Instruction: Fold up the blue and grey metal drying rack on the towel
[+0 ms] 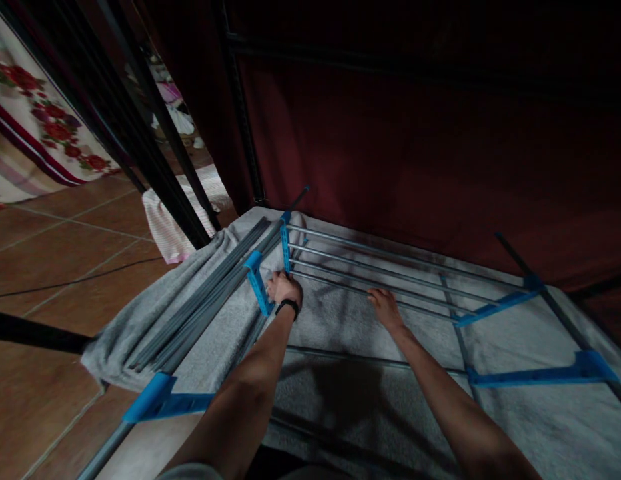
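Observation:
A metal rod rack with blue plastic connectors point(380, 267) lies flat on a grey towel point(340, 320) on the floor. My left hand point(285, 288), with a black wristband, is closed around a rod end beside a blue connector point(257, 283) at the rack's left side. My right hand point(385, 307) rests with fingers stretched out on the nearest of the parallel rods. A bundle of loose grey rods point(205, 300) lies to the left of my left hand on the towel.
A dark red fabric wall point(415, 147) stands right behind the rack. Black poles point(155, 133) lean at the left. A white cloth point(165, 220) and flowered fabric point(35, 127) lie on the brown tiled floor point(55, 267). More blue connectors point(540, 373) sit at the right.

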`<state>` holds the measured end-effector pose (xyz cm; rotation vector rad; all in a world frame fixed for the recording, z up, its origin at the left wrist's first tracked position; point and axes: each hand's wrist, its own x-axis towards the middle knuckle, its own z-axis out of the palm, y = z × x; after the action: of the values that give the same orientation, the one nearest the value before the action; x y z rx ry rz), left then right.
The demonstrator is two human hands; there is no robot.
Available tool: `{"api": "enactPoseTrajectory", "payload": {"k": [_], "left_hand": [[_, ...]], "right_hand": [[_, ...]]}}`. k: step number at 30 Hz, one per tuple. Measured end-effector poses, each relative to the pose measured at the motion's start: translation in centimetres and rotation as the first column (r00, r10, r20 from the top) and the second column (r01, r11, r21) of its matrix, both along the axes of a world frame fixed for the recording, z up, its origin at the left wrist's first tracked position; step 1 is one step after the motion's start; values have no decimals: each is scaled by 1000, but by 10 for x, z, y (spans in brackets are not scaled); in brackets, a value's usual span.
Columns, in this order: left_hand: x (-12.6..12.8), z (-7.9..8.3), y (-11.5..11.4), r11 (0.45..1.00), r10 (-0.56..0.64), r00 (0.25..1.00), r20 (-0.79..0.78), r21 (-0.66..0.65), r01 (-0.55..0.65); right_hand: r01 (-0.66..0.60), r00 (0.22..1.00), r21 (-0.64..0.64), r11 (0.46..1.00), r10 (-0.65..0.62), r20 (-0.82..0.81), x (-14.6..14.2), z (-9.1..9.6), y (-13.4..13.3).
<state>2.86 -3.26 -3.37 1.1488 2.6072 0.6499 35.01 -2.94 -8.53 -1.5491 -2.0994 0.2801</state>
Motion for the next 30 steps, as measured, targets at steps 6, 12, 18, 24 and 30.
{"api": "enactPoseTrajectory", "payload": {"k": [6, 12, 18, 24, 30], "left_hand": [[1, -2, 1, 1000, 6, 1000, -14, 1, -6], [0, -2, 0, 1000, -13, 1000, -19, 2, 13], [-1, 2, -1, 999, -31, 999, -27, 8, 31], [-1, 2, 1, 999, -38, 998, -52, 4, 38], [0, 1, 2, 1000, -18, 999, -44, -11, 17]], "right_hand": [[4, 1000, -1, 1000, -4, 7, -3, -1, 0], [47, 998, 21, 999, -47, 28, -8, 3, -9], [97, 994, 88, 991, -100, 32, 2, 13, -33], [530, 831, 103, 842, -491, -261, 64, 0, -68], [671, 727, 116, 732, -619, -297, 144, 1, -75]]}}
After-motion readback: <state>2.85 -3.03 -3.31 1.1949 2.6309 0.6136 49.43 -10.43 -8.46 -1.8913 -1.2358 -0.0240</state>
